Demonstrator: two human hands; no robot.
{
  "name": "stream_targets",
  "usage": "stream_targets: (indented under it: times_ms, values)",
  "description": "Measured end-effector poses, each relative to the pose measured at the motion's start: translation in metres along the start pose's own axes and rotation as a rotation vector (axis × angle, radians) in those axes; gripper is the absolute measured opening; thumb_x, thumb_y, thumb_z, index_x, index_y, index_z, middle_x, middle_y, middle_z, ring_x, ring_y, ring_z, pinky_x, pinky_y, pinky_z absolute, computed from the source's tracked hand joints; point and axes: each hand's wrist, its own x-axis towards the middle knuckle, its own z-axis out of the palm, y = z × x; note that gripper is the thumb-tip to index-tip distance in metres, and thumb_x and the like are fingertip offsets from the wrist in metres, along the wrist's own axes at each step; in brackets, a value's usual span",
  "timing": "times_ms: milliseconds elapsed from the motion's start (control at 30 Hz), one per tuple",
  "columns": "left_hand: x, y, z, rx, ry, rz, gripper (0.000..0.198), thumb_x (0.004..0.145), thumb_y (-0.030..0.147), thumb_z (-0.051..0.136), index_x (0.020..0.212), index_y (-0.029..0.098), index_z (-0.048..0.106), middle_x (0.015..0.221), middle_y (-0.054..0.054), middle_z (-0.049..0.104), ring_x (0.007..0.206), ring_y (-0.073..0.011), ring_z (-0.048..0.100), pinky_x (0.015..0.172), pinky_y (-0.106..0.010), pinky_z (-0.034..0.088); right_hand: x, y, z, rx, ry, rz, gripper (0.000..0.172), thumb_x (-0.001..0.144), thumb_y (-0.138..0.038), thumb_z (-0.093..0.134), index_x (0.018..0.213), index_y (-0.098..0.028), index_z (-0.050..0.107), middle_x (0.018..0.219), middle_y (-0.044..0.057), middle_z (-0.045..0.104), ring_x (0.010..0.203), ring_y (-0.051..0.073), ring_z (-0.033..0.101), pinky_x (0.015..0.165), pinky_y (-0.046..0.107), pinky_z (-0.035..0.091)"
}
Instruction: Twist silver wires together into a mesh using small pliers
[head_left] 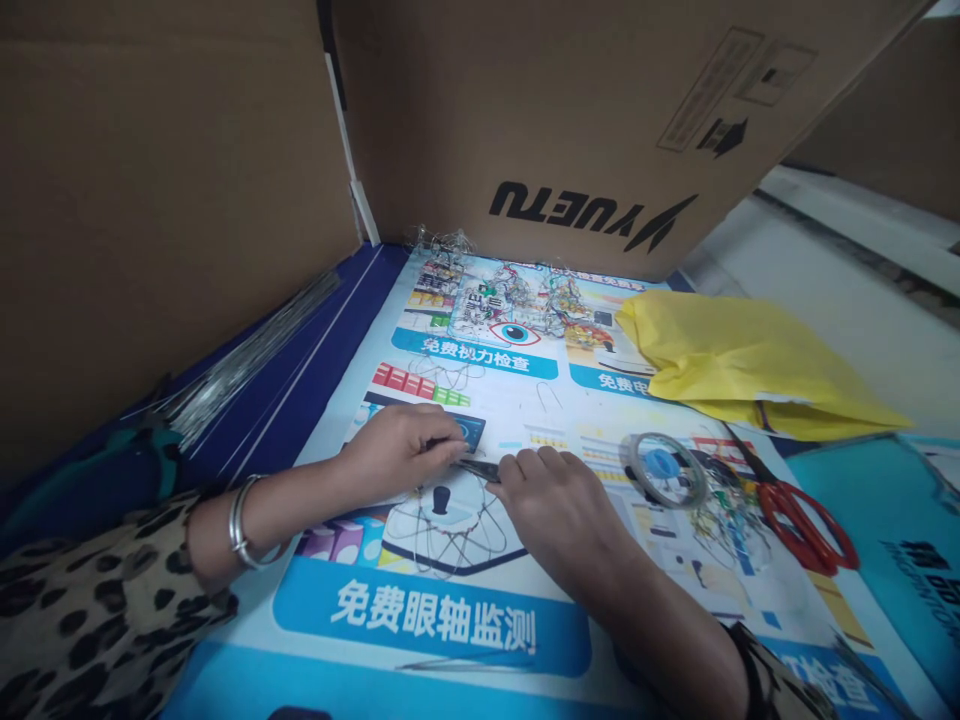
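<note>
My left hand [405,447] is closed in a pinch over the printed sheet [431,400], thumb against forefinger, at the tip of a pair of pliers [480,467]. My right hand [555,505] wraps around the pliers, whose handles are hidden in the palm. Just below both hands spreads a piece of bent thin wire [465,545] with curved, crossing loops. It seems to run up to my left fingertips, though the pinched end is too small to see clearly. A few straight wires [465,665] lie nearer to me.
Tangled wire pieces [517,290] lie at the back, before a cardboard box wall [450,120]. Straight wires [255,350] and teal-handled pliers [154,450] are at left. Rightward are a tape roll [697,490], another wire tangle [731,520], red-handled scissors [806,525] and a yellow bag [735,350].
</note>
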Motion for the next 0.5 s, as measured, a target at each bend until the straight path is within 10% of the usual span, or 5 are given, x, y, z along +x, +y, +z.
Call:
stream_targets:
  times_ms: [500]
  values:
    - [0.0001,0.0035,0.0057,-0.003,0.094,-0.031,0.017,0.080,0.018,0.051,0.070,0.014,0.064,0.066,-0.001,0.063,0.063,-0.0110,0.056,0.057,-0.019,0.039,-0.0020,-0.0097,-0.0007,0.040,0.011,0.035,0.012,0.083,-0.025,0.054,0.077,-0.016,0.059,0.070,0.005,0.058,0.068,0.018,0.051,0.058,0.030,0.028]
